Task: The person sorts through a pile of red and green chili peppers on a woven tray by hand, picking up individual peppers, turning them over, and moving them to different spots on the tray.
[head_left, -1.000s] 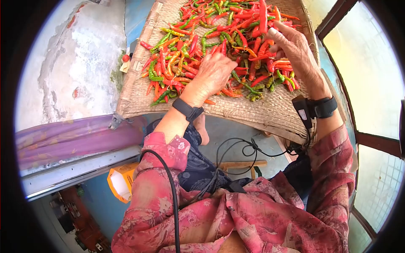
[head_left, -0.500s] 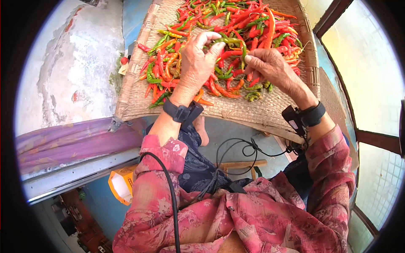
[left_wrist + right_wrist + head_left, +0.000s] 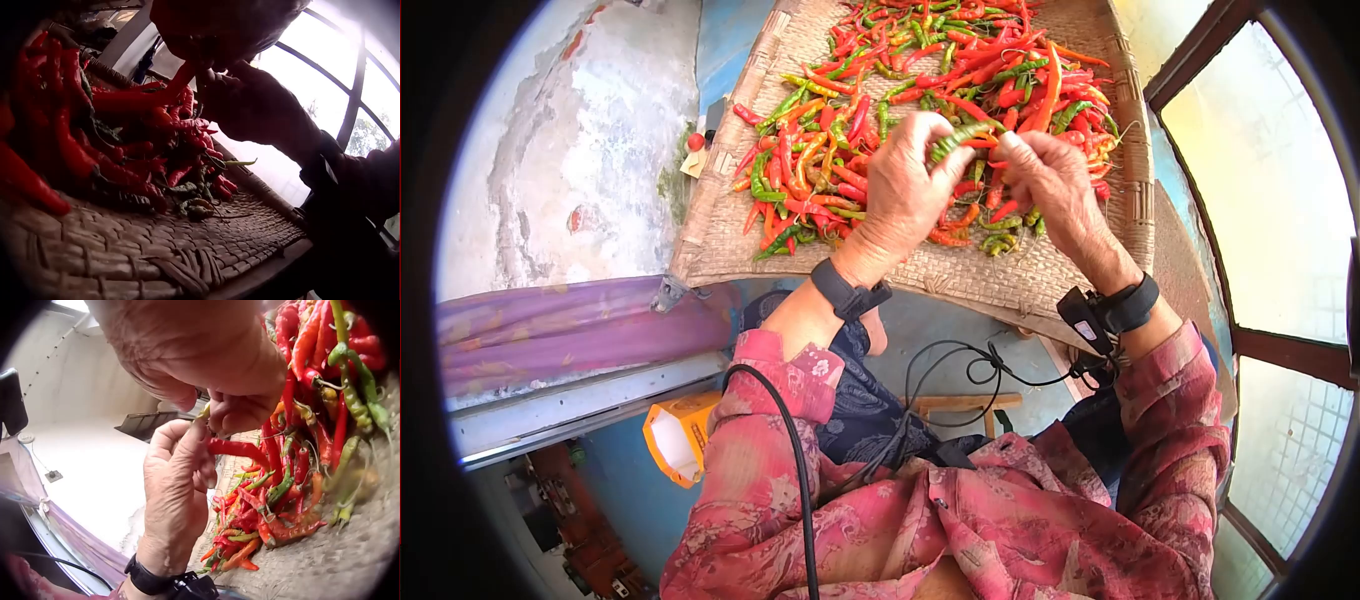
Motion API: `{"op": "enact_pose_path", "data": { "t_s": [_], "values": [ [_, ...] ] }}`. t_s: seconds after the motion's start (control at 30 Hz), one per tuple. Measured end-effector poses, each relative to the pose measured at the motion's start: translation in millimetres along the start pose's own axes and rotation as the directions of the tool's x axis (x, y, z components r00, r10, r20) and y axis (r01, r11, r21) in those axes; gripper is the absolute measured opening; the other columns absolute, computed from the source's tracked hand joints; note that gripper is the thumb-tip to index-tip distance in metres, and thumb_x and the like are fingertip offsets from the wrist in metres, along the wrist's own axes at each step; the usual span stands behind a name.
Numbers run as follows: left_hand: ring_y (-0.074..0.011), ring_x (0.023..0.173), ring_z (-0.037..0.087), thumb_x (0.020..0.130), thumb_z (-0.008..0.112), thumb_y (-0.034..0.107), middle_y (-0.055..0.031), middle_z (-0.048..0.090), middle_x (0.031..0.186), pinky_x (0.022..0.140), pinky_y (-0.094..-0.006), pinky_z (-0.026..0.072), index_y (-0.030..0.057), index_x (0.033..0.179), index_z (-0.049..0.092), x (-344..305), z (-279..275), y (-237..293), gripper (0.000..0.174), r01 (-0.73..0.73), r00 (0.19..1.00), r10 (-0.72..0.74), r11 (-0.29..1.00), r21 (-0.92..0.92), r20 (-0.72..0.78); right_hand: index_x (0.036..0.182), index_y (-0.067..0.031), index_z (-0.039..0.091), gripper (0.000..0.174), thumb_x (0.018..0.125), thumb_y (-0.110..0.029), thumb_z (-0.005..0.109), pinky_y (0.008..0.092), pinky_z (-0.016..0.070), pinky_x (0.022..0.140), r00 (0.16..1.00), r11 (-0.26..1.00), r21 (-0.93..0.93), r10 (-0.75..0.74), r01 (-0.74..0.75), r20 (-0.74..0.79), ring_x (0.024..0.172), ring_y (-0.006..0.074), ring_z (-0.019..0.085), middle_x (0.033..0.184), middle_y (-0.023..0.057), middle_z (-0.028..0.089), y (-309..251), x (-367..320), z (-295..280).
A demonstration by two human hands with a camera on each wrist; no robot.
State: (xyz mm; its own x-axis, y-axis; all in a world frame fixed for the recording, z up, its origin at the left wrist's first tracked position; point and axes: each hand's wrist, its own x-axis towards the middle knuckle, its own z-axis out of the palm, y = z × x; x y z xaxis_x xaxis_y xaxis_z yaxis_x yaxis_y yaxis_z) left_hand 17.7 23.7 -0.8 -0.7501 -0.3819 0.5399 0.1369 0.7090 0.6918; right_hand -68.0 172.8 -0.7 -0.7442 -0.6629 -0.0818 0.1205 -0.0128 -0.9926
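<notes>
My left hand [image 3: 910, 190] pinches a green chili pepper [image 3: 956, 142] between thumb and forefinger, above the heap. My right hand [image 3: 1060, 195] has its thumb and fingertips at the pepper's other end, pinching it there. The right wrist view shows both hands' fingertips meeting around a yellow-green bit of this chili [image 3: 204, 413]. A red chili [image 3: 240, 449] sticks out beside the left fingers there; whether they hold it I cannot tell. Under the hands a heap of red, orange and green chilies [image 3: 800, 165] covers much of a woven tray [image 3: 960, 265].
The tray has a raised woven rim [image 3: 1138, 200]. A framed window [image 3: 1290, 200] stands on the right, a worn wall [image 3: 590, 150] on the left. Black cable [image 3: 920, 370] loops below the tray, near an orange box [image 3: 682, 437]. Each wrist wears a black strap [image 3: 835, 288].
The left hand came up from the heap, and the right moved down and left from the tray's right side. Both met at the green chili, which now lies more hidden in the fingers.
</notes>
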Motion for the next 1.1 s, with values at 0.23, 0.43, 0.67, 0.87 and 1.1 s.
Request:
{"op": "enact_pose_path", "data": {
  "t_s": [0.23, 0.43, 0.67, 0.87, 1.1],
  "values": [
    [-0.0299, 0.077, 0.060, 0.069, 0.072, 0.004, -0.0113, 0.054, 0.085, 0.065, -0.0387, 0.0491, 0.0086, 0.096, 0.050, -31, 9, 10, 0.034, -0.064, 0.927, 0.103, 0.991, -0.120, 0.361, 0.081, -0.0006, 0.059, 0.021, 0.088, -0.020, 0.055, 0.0244, 0.0453, 0.051, 0.996, 0.965, -0.255, -0.043, 0.061, 0.077, 0.059, 0.0075, 0.052, 0.064, 0.0002, 0.055, 2, 0, -3],
    [-0.0113, 0.074, 0.064, 0.081, 0.064, 0.000, -0.0056, 0.062, 0.081, 0.065, -0.0243, 0.0527, 0.0023, 0.096, 0.051, -27, 0, 3, 0.020, 0.182, 0.923, -0.105, 0.967, -0.177, 0.371, 0.105, -0.0007, 0.055, 0.021, 0.090, -0.014, 0.050, 0.0216, 0.0446, 0.052, 0.994, 0.987, -0.136, -0.074, 0.085, 0.084, 0.060, 0.0058, 0.052, 0.073, 0.0007, 0.056, -23, 11, -24],
    [-0.0142, 0.072, 0.063, 0.088, 0.057, 0.006, -0.0067, 0.061, 0.079, 0.067, -0.0267, 0.0540, 0.0036, 0.095, 0.049, 6, -22, -17, 0.011, 0.428, 0.902, -0.341, 0.614, -0.663, 0.266, 0.109, 0.0021, 0.056, 0.040, 0.091, -0.034, 0.055, 0.0218, 0.0482, 0.062, 0.993, 0.986, 0.167, 0.032, -0.013, -0.113, 0.071, 0.0100, 0.059, 0.090, 0.0077, 0.064, -13, 23, -34],
    [-0.0111, 0.078, 0.061, 0.087, 0.056, -0.002, -0.0060, 0.059, 0.088, 0.073, -0.0246, 0.0506, 0.0015, 0.094, 0.049, -11, -10, 10, 0.010, 0.300, 0.908, -0.056, 0.779, -0.551, 0.415, 0.096, -0.0028, 0.060, 0.030, 0.091, -0.032, 0.055, 0.0184, 0.0384, 0.046, 0.924, 0.870, 0.344, 0.269, -0.355, 0.272, 0.059, 0.0055, 0.051, 0.073, 0.0019, 0.060, -2, -3, 5],
    [-0.0058, 0.061, 0.055, 0.088, 0.061, 0.025, 0.0016, 0.055, 0.072, 0.055, -0.0186, 0.0443, 0.0034, 0.088, 0.055, -12, -18, 13, 0.022, 0.543, 0.770, -0.276, 0.757, -0.364, 0.575, 0.088, -0.0085, 0.059, 0.013, 0.087, -0.021, 0.056, 0.0186, 0.0366, 0.047, 0.901, 0.956, -0.029, 0.286, -0.293, 0.326, 0.058, 0.0046, 0.047, 0.073, -0.0010, 0.060, 5, -5, -5]
  ]
}}
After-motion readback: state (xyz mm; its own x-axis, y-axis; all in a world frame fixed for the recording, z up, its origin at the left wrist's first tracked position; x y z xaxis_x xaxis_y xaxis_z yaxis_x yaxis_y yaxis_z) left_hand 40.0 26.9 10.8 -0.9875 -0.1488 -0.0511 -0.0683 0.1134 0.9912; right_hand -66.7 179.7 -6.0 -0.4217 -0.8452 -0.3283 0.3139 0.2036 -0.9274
